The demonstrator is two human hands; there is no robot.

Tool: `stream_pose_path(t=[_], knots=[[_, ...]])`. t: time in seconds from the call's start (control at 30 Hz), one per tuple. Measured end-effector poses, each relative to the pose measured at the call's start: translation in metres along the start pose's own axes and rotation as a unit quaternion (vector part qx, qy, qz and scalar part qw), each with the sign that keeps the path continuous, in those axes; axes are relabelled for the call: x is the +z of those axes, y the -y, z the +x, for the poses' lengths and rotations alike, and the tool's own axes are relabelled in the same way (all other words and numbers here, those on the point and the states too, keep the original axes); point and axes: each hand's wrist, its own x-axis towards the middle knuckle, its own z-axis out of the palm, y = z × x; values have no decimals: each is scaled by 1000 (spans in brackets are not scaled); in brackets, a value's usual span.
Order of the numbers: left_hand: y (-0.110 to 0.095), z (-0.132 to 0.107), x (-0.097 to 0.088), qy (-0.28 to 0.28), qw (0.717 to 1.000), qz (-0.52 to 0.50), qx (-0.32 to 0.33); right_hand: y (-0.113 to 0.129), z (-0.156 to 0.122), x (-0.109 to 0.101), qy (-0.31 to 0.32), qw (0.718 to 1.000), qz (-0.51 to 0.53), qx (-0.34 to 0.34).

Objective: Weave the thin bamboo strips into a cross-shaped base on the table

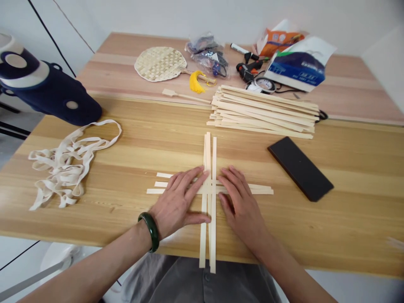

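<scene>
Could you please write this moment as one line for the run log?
Left hand: flat on crossed bamboo strips | Right hand: flat on same strips | Nearby: bamboo strip stack, black rectangular pad

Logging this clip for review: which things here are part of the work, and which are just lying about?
In the work: left hand, right hand, crossed bamboo strips, stacked strips.
Lying about: woven fan, glue gun, black slab, cream ribbon.
</scene>
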Motion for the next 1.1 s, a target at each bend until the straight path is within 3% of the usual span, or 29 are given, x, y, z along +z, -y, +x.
stream_pose_path(t=[0.23,0.53,1.1], knots=[[-1,0,-1,-7,999,-31,-24,11,-4,-5,-24,998,-40,-33],[-1,0,1,-17,999,-25,-9,12,-6,9,76,989,-112,-58],[0,-2,3,-46,999,-16,12,15,-9,14,60,992,-101,-46]])
